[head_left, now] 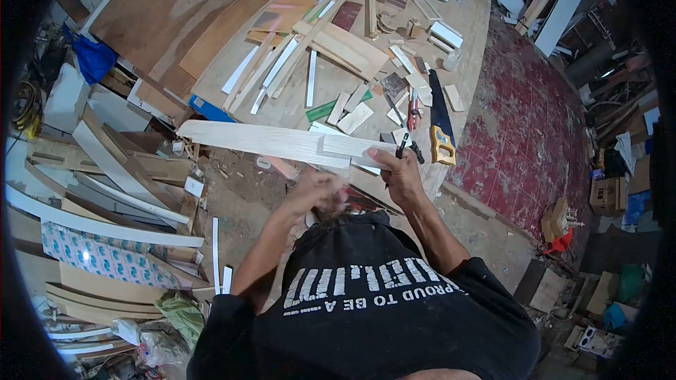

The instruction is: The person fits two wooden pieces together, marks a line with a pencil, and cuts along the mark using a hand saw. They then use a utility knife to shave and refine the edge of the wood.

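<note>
My right hand [403,174] is closed at the right end of a short pale wood piece [355,148], its thumb pressed on top. The short piece overlaps the end of a long, pale tapered board [253,139], which reaches left past the table edge. A black tool like a small clamp [404,143] juts up beside my right fingers; I cannot tell if they grip it too. Below the board, my left hand [317,191] is smeared by motion, apart from the wood, fingers partly curled.
A handsaw [439,119] with a yellow handle lies at the worktable's [218,70] right side. Several offcuts [354,118] and long strips [282,70] cover its middle. Curved boards [120,162] are stacked on the left. Red flooring [521,112] spreads to the right.
</note>
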`<act>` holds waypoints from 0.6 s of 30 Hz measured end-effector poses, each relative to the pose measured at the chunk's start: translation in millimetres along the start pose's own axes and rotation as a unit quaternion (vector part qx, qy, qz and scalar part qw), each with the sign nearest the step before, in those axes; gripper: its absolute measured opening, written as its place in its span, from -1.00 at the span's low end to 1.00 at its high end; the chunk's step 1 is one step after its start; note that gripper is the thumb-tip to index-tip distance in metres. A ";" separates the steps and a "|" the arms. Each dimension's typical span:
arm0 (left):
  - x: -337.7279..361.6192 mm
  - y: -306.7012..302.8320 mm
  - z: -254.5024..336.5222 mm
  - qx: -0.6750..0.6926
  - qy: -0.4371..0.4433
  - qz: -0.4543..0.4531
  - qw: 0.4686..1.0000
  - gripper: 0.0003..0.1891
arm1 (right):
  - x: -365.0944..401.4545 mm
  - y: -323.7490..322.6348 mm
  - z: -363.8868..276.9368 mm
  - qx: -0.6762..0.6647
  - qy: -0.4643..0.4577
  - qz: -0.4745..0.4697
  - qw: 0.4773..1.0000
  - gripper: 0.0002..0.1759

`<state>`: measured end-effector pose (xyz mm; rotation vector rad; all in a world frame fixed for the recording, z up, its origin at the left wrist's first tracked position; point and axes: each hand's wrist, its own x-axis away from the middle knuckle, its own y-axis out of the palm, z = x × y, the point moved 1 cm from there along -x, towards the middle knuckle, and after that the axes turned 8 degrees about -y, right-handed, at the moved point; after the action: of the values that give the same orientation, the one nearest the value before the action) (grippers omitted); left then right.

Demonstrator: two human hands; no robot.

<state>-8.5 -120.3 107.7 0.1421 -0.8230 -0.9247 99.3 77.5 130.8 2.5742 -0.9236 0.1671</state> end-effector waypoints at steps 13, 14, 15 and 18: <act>-46.3 -32.2 85.6 -0.521 0.049 -0.138 0.841 -0.61 | -11.7 -8.1 -2.0 0.101 0.050 -0.136 0.984 -0.80; -48.7 -32.6 78.2 -0.516 0.046 -0.153 0.841 -0.58 | -11.0 -7.8 -2.7 0.096 0.048 -0.129 0.986 -0.80; -50.2 -31.5 72.2 -0.511 0.041 -0.168 0.842 -0.56 | -9.9 -6.9 -2.1 0.087 0.058 -0.131 0.986 -0.80; -50.0 -32.6 60.1 -0.419 -0.038 -0.198 0.885 -0.54 | -8.0 -8.2 -3.0 0.066 0.097 -0.131 0.984 -0.79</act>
<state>-87.2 -89.2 106.6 -0.5042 -0.4041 -1.6123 98.3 89.2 128.9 2.7108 -0.5146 0.4087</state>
